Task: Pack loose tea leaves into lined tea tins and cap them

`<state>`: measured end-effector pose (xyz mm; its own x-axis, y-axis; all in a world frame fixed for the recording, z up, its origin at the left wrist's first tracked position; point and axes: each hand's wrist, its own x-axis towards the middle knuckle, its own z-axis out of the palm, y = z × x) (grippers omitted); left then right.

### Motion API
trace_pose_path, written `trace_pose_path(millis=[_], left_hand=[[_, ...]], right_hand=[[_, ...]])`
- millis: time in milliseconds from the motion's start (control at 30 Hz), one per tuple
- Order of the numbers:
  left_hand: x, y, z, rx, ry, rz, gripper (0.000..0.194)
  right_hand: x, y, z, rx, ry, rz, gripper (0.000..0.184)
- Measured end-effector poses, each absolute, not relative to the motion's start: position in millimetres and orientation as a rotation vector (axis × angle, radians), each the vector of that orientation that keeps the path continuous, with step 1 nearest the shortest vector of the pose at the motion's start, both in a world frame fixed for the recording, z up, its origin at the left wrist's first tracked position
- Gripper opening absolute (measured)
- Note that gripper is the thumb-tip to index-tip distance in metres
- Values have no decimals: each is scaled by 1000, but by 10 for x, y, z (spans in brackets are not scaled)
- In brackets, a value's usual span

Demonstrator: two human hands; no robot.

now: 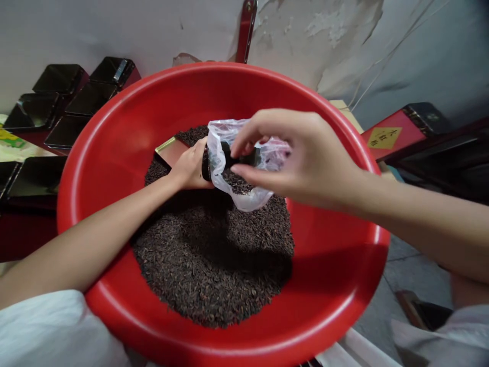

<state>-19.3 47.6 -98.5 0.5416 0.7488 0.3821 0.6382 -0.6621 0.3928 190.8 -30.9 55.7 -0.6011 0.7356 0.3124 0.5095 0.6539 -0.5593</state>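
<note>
My left hand [193, 165] is wrapped round a tea tin [169, 152], which lies tilted in the tub. Its reddish side and gold edge show to the left of the fingers. A clear plastic bag [250, 200] lines the tin's mouth and spreads over its rim, with dark loose tea inside. Over the bag's opening hovers my right hand [301, 153], fingers curved and thumb apart from them, with nothing visible between the tips. Beneath both hands a heap of dark tea leaves [214, 285] covers the bottom of the large red tub [332, 306].
Several dark-lidded red tins [89, 98] stand in rows left of the tub. To the right lies a red tin with a yellow label [385, 137]. A peeling wall [305, 41] rises behind, and a dark red object [246, 30] leans there beyond the tub's far rim.
</note>
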Motion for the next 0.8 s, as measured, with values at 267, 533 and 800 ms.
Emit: trace_pose_path(millis=[267, 533, 800], left_hand=[[-251, 553, -1058, 2285, 1394, 906, 98], [-269, 569, -1155, 2168, 1425, 1031, 97], [-201, 459, -1052, 2265, 1433, 878, 98]], right_hand=[[2003, -783, -551, -529, -3067, 815, 48], [2074, -366, -1329, -1944, -2512, 1149, 93], [2031, -450, -1231, -1964, -2535, 1512, 113]])
